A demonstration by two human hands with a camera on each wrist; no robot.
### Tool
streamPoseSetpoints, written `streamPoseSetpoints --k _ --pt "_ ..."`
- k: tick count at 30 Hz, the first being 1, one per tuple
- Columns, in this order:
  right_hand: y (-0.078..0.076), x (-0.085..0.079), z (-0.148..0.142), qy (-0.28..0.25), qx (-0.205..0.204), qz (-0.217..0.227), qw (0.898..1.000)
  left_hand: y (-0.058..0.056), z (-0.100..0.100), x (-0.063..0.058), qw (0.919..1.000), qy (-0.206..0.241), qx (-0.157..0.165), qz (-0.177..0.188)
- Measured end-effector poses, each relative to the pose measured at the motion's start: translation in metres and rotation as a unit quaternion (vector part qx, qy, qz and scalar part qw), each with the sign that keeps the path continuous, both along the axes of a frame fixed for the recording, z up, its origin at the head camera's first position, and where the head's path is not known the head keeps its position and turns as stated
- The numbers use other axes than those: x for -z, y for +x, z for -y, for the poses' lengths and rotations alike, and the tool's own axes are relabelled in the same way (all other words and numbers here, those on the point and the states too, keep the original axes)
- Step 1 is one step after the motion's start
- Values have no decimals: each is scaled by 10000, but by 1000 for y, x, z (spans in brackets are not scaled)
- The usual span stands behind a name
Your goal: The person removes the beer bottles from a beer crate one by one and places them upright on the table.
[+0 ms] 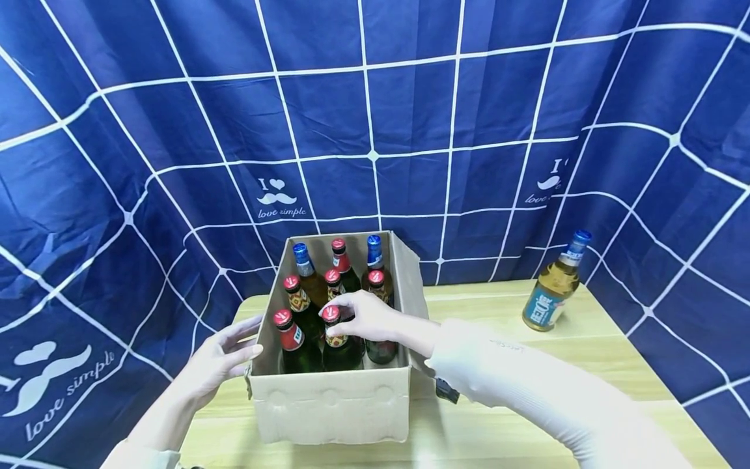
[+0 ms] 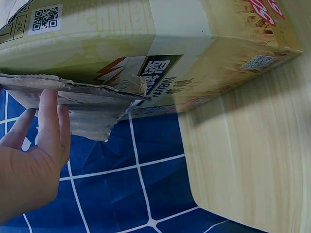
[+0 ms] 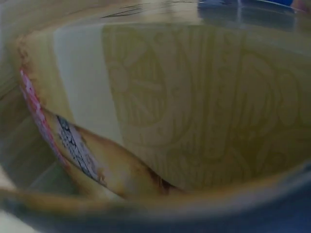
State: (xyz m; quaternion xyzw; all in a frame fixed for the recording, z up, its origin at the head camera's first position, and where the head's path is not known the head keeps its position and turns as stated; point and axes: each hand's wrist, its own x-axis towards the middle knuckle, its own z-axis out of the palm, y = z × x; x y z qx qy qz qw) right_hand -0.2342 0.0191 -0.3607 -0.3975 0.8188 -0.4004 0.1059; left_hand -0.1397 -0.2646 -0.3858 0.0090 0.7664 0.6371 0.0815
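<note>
— Where are we finding the right hand (image 1: 367,317)?
— We're seeing it reaching over the open-topped, pale-lined cardboard box (image 1: 331,407), its thumb and fingertips pinching the neck of a dark green glass bottle with a red cap and a patterned yellow neck label (image 1: 342,355). That bottle is standing inside, mid-way along the near row.
— Why are we thinking it's being held so high?
— We're judging that neighbouring bottles and cardboard walls are crowding its body, leaving the neck as the easy grip.
— And the left hand (image 1: 213,361)?
— Its fingers are lying loosely spread beside the left wall; in the left wrist view their tips are apparently touching a torn brown cardboard flap (image 2: 92,109). We're supposing it's there for bracing, but we aren't able to tell how hard it's pressing.
— What else is the box holding?
— We're counting eight caps. Blue-capped bottles (image 1: 305,264) are filling both far corners, with a red cap between; red caps are topping the middle row and two near bottles. Under the right wrist, a ninth dark bottle (image 1: 381,352) is showing, its cap hiding from us.
— And outside?
— A yellowish glass bottle with a blue cap and a teal label (image 1: 551,290) is standing on the pale wooden table (image 1: 474,303), well apart from the box.
</note>
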Motion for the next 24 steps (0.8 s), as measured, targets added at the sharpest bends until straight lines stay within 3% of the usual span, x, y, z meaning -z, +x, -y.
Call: streamPoseSetpoints --k 7,13,17,24 --pt "3 -2 0 100 87 -390 9992 -1 0 -1 10000 -2 24 -21" --pt "5 -16 -5 -686 410 -372 9961 -1 1 -1 9999 -140 52 -24" --pt "11 -48 -8 -1123 708 -487 9900 -1 1 0 9998 -180 49 7" --pt "24 -132 -29 -1909 1253 -856 9698 0 2 0 9999 -95 64 -12"
